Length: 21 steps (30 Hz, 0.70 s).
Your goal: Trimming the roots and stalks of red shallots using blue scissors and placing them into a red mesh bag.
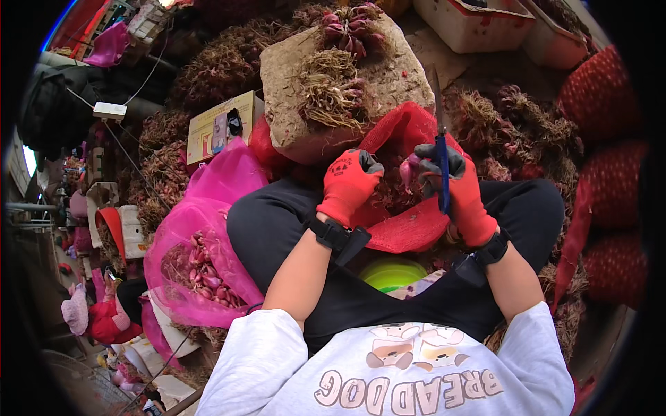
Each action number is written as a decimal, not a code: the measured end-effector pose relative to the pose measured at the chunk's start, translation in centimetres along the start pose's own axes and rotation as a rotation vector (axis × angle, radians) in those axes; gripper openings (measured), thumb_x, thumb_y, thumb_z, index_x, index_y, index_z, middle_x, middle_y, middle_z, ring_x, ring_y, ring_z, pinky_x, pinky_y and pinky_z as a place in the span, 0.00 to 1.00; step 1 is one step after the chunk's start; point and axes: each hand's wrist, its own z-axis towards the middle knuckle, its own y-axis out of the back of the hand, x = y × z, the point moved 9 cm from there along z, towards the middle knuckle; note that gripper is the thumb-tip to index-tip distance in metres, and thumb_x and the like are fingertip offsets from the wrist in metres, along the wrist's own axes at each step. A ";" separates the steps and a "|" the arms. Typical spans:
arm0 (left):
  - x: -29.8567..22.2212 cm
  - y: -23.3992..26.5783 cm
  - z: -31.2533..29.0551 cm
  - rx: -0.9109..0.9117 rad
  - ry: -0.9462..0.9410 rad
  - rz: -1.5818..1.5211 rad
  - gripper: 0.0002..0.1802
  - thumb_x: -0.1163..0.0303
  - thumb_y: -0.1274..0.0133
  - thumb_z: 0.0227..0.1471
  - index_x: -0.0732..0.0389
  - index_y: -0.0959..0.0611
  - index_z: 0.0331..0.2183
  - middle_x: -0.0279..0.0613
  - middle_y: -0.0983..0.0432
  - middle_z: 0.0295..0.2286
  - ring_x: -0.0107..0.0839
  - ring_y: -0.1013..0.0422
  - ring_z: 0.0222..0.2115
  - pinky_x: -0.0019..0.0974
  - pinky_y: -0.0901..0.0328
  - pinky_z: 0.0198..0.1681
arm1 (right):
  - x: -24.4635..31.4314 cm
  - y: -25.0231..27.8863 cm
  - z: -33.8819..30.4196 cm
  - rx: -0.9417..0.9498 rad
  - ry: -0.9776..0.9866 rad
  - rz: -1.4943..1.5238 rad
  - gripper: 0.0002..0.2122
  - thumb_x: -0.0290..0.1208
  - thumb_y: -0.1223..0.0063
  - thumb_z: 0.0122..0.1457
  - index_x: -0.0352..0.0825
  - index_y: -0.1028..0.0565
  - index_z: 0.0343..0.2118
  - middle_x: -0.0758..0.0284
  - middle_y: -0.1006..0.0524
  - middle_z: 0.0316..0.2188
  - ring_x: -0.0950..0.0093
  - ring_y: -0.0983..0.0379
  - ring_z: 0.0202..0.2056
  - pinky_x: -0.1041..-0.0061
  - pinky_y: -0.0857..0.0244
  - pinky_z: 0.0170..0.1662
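My left hand (349,182), in a red glove with grey fingertips, is closed at the rim of a red mesh bag (409,229) across my lap. Whatever its curled fingers hold is hidden. In my right hand (461,191), gloved alike, is a knife with a blue handle (442,163), its narrow dark blade pointing away from me. Purple-red shallots (408,170) show between the two hands, against the right fingertips. Beyond them, a rough pale block (295,83) carries a bunch of shallots (352,31) and a dry root clump (329,93).
A pink mesh bag of shallots (208,270) lies left of my knee. Dried shallot bunches (513,128) heap up on both sides. Filled red sacks (603,166) stack at right; white tubs (475,28) stand beyond. Another person in red (107,305) sits far left.
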 end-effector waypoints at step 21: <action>-0.4 32.7 -26.5 -0.761 0.206 -0.084 0.23 0.74 0.46 0.50 0.66 0.30 0.49 0.38 0.30 0.40 0.25 0.33 0.40 0.27 0.38 0.44 | -1.2 1.5 5.1 0.128 0.000 0.206 0.19 0.38 0.48 0.57 0.35 0.32 0.48 0.72 0.30 0.32 0.85 0.34 0.26 0.86 0.37 0.24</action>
